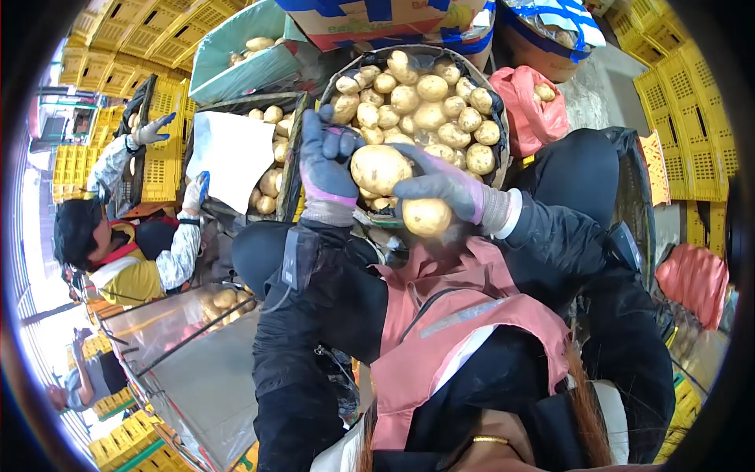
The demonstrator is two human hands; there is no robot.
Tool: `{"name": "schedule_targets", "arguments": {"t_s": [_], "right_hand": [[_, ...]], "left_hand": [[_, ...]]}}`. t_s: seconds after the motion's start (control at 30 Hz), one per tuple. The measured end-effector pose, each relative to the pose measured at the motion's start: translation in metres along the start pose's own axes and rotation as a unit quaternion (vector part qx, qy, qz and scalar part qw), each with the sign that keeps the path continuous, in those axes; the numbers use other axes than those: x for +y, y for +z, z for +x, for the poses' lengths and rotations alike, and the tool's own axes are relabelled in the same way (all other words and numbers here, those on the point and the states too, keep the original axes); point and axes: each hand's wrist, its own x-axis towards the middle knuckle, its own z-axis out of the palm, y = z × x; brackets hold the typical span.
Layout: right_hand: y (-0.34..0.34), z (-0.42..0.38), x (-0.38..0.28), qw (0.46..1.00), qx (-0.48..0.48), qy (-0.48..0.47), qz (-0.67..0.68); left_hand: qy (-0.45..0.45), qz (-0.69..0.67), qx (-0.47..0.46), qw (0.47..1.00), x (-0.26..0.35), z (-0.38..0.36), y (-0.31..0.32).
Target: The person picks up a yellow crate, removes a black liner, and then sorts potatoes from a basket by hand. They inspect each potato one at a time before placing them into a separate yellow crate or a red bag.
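Observation:
My right hand (448,186), in a grey and pink glove, is closed on a large potato (381,170), with fingers along its upper and lower right sides. A second potato (427,217) shows just below that hand, close under the palm. My left hand (328,161), gloved alike, is raised at the large potato's left with fingers apart, their tips right at its edge. Both hands are over the near side of a round, lined basket (500,161) heaped with potatoes (430,116).
Left of the basket, a crate of potatoes (271,182) is partly covered by a white sheet (228,157). A gloved co-worker (134,244) reaches toward it. A pink bag (528,110) stands at right; cartons (377,23) stand behind. Yellow crates (692,118) are stacked at both sides.

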Motion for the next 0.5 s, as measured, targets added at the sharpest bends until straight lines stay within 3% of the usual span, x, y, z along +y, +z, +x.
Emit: {"name": "schedule_targets", "arguments": {"t_s": [0.03, 0.1, 0.13, 0.17, 0.23, 0.3, 0.37, 0.43, 0.47, 0.5], "right_hand": [[-0.001, 0.0, -0.007, 0.984, 0.034, -0.071, -0.161], [-0.007, 0.002, -0.012, 0.926, 0.086, -0.17, -0.325], [-0.011, 0.003, -0.014, 0.899, 0.102, -0.194, -0.379], [-0.014, 0.005, -0.016, 0.868, 0.117, -0.216, -0.431], [-0.02, 0.01, -0.014, 0.88, 0.113, -0.208, -0.413], [-0.021, 0.014, -0.01, 0.906, 0.098, -0.194, -0.363], [-0.029, 0.019, -0.017, 0.965, 0.049, -0.112, -0.233], [-0.017, 0.008, -0.038, 0.985, 0.057, -0.073, -0.147], [-0.018, 0.002, -0.047, 0.984, 0.061, -0.078, -0.147], [-0.018, -0.006, -0.057, 0.983, 0.065, -0.084, -0.147]], "left_hand": [[0.033, 0.098, -0.063, 0.993, 0.006, 0.002, -0.007], [0.035, 0.292, -0.024, 0.955, 0.003, 0.0, 0.01], [0.044, 0.403, -0.141, 0.903, 0.003, -0.004, 0.015], [0.084, 0.572, -0.164, 0.799, 0.001, -0.018, 0.019], [0.075, 0.646, -0.16, 0.742, -0.003, -0.012, 0.011], [0.032, 0.543, -0.138, 0.827, -0.006, -0.01, 0.002], [-0.018, 0.5, -0.113, 0.859, -0.003, -0.009, 0.003], [0.039, 0.495, -0.133, 0.858, -0.004, -0.003, 0.007], [0.019, 0.486, -0.124, 0.865, -0.003, -0.002, 0.014], [0.055, 0.512, -0.146, 0.845, -0.004, 0.004, 0.014]]}}
